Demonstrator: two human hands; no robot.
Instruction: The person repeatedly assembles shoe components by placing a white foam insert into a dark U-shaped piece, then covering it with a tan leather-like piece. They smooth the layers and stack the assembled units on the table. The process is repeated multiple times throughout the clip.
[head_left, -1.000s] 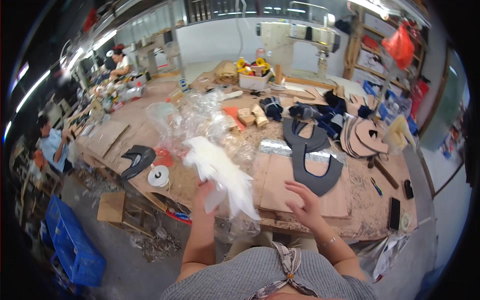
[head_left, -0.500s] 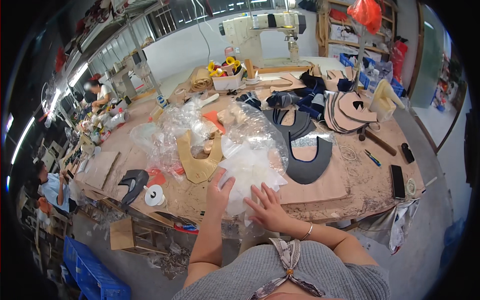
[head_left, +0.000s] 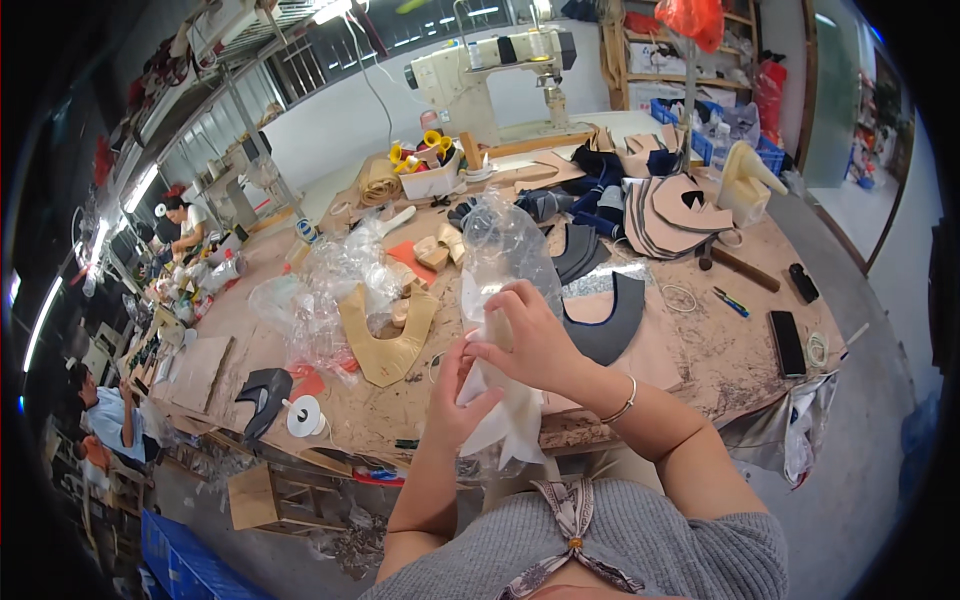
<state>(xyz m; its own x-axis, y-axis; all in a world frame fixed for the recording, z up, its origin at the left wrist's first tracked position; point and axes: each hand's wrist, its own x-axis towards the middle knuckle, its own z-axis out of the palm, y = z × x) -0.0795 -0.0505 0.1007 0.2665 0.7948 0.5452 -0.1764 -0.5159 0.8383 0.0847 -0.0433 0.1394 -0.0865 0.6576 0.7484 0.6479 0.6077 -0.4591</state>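
Thin white sheets [head_left: 515, 405] hang folded between my hands at the table's near edge, partly inside or behind a clear plastic bag [head_left: 508, 235]. My left hand [head_left: 455, 395] is closed on their left edge, its thumb lying over the white material. Just above it my right hand [head_left: 530, 340] crosses the sheets with curled fingers, pinching their upper part. Its fingertips are partly hidden. Left of my hands lies a gold U-shaped piece [head_left: 385, 352]. To the right a dark grey U-shaped piece [head_left: 612, 335] rests on a pinkish board [head_left: 650, 372].
A white spool [head_left: 305, 417] and crumpled plastic [head_left: 335, 280] lie at left. At right are a hammer [head_left: 745, 268], a phone [head_left: 788, 343] and stacked curved pieces [head_left: 670, 215]. Behind stands a sewing machine [head_left: 490, 75]. Two people [head_left: 112, 412] sit farther left.
My hands have come together, the right one moving up and left. The white sheets, spread flat before, are now folded up narrower. The view has shifted slightly.
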